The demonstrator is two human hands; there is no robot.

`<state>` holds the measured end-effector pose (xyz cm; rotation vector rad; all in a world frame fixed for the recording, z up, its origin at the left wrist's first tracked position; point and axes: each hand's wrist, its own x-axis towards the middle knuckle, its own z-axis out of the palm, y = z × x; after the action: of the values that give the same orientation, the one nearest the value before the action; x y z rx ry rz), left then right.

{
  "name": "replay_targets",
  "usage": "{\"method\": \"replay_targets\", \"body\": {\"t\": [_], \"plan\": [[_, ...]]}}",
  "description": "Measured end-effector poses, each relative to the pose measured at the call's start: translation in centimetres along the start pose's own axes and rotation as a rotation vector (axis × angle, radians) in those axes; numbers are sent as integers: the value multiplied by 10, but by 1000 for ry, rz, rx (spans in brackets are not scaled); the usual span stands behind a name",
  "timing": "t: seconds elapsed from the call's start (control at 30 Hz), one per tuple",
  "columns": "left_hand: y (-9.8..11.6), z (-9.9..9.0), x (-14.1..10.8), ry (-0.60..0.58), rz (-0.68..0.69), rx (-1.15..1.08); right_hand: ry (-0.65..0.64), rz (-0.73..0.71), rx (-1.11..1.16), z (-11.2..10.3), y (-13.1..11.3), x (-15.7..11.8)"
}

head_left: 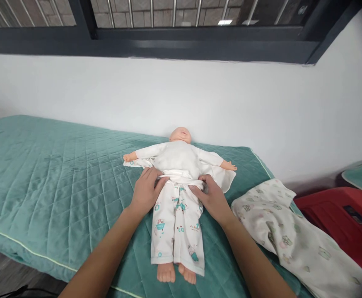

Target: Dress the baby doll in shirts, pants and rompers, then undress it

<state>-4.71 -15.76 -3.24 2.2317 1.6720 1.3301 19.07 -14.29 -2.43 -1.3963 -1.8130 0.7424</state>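
A baby doll (181, 134) lies on its back, arms spread wide, head toward the wall. It wears a white long-sleeved top (177, 159) and white printed trousers (165, 223), with bare feet showing below the hems. At one side of the waist, my left hand (148, 186) pinches the trousers' waistband. My right hand (210, 194) grips the same waistband at the opposite side, thumb and fingers closed on the cloth. Spread out from under the doll's arms is more white cloth (223, 176), partly hidden by its body.
Green quilted bedding (59, 186) covers the bed beneath the doll. A printed white cloth (293, 231) drapes over the bed's right edge, beside a red plastic object (339, 219). Behind stand a white wall (137, 91) and a dark-framed barred window (168, 43).
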Motion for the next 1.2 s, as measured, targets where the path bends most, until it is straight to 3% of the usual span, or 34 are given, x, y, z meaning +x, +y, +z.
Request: {"method": "replay_targets", "body": {"t": [0.27,0.47,0.67,0.97,1.1,1.2], "plan": [[-8,16,29,80,27,-11,-46,-12,147,-3,2,1],[-14,20,29,85,-51,-59,-67,-85,110,0,-1,6],[1,6,10,66,-139,-93,17,-78,70,5,0,7],[31,-16,-58,17,-195,-167,186,-241,-46,6,10,6],[28,-15,-61,-9,-289,-270,129,-339,-51,3,4,-2],[25,-13,-58,-9,-279,-292,38,-247,-52,2,-2,-21]]}}
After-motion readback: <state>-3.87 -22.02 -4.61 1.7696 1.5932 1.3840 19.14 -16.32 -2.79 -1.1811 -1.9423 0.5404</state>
